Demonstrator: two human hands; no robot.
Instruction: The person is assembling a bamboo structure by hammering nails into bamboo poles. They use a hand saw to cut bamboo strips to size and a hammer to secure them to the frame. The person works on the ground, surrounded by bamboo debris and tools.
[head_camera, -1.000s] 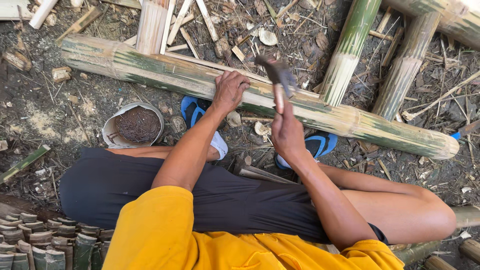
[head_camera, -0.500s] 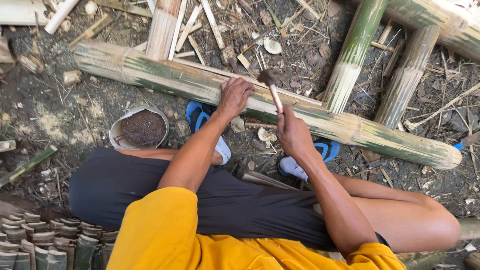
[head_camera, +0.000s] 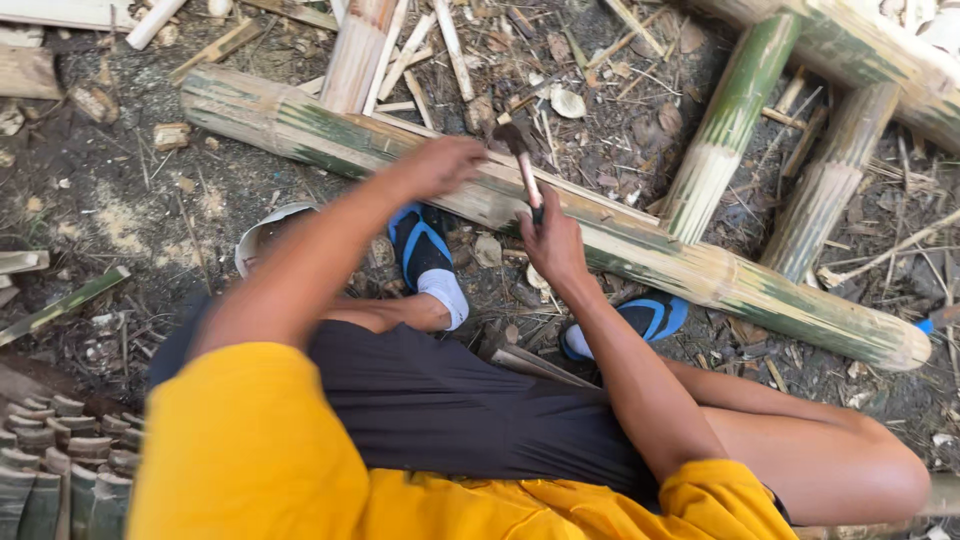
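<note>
Across the middle of the frame lies the long bamboo pole (head_camera: 620, 235), on the ground, long axis running from the upper left down to the lower right; its cut end points to the lower right edge, the far end to the upper left. It is green with pale, shaved patches and rests on dirt and chips.

Step in hand, as I read it: striking or chopping at the pole's upper face near its midpoint. Right hand (head_camera: 552, 243) is clenched round the pale handle of a small hammer-like tool (head_camera: 522, 160); handle stands nearly upright in the frame, dark head at the top, just above the pole. Head shape is too blurred to say whether hatchet or hammer. Left hand (head_camera: 440, 166) sits on or just over the pole, left of the tool head; motion-blurred, so cannot tell whether it grips the pole, pins something small to it, or lies flat.

Next move, by judgement: the blow needs to land square on the pole, clear of the left hand, which is very near the head. Pole must not roll; both feet in blue sandals (head_camera: 428, 250) brace just below it, which helps.

Outward: two shorter bamboo pieces (head_camera: 730, 120) stand against the pole from the upper right, roughly crosswise to it. More splits and slats lie at top centre. White bowl (head_camera: 262, 232) with dark contents sits left of the knee, partly hidden by the left arm. Row of cut bamboo stubs (head_camera: 50, 460) at lower left.
</note>
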